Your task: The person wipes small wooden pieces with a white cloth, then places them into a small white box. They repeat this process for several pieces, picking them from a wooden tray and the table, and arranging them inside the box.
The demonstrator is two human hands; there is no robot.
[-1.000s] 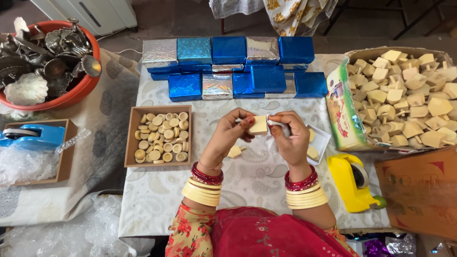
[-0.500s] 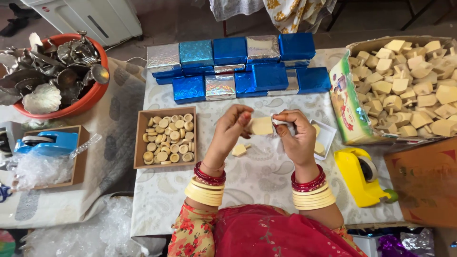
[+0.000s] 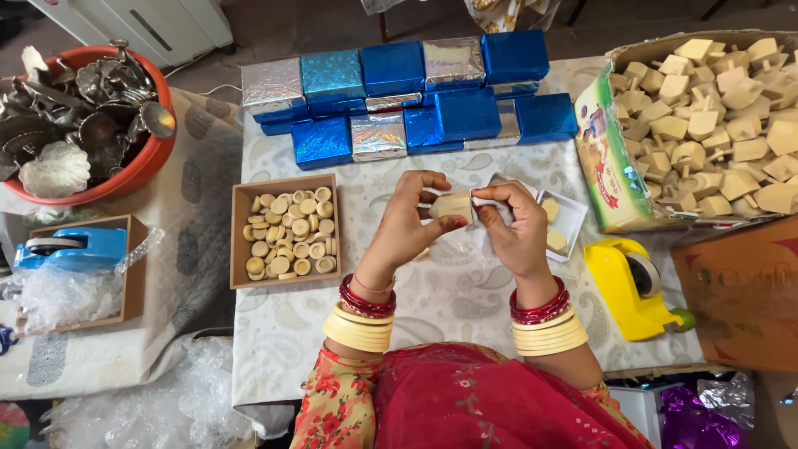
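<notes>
We hold one pale wooden block above the counter.

Our left hand and right hand both pinch it. One tray holds wooden discs; one carton holds blocks; two tape dispensers sit apart.

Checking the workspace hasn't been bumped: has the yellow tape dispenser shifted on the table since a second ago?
No. The yellow tape dispenser sits in the same spot beside the brown cardboard sheet and below the carton of wooden pieces; only the head camera shifted slightly.
</notes>
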